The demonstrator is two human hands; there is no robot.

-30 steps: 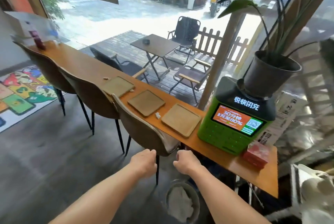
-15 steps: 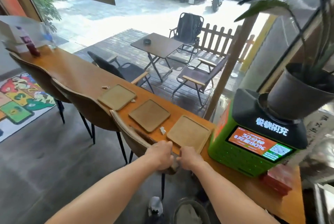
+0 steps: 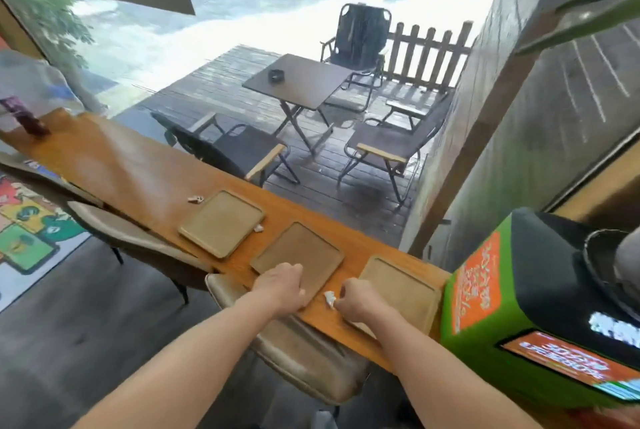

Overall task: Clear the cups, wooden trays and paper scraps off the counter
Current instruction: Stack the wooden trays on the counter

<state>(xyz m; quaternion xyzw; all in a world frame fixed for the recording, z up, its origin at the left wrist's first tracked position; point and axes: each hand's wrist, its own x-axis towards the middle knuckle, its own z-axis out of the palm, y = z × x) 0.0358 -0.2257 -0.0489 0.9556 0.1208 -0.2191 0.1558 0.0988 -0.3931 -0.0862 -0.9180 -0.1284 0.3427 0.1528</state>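
Observation:
Three flat wooden trays lie in a row on the long wooden counter [image 3: 131, 165]: a left tray [image 3: 221, 222], a middle tray [image 3: 304, 253] and a right tray [image 3: 401, 284]. My left hand [image 3: 278, 288] rests curled on the near corner of the middle tray. My right hand [image 3: 360, 300] lies on the near left corner of the right tray, its fingertips at a white paper scrap [image 3: 329, 297] between the two trays. Two more scraps lie by the left tray, one at its far corner [image 3: 195, 199] and one at its right edge [image 3: 258, 228]. No cups show.
A green and black charging kiosk [image 3: 519, 310] with a grey plant pot [image 3: 623, 262] on it blocks the counter's right end. Tan chairs [image 3: 298, 356] are tucked under the near edge. A dark object [image 3: 24, 118] stands at the far left end.
I have moved closer to the counter. Both hands rose from the chair back onto the counter, the left onto the middle tray, the right to the scrap beside the right tray.

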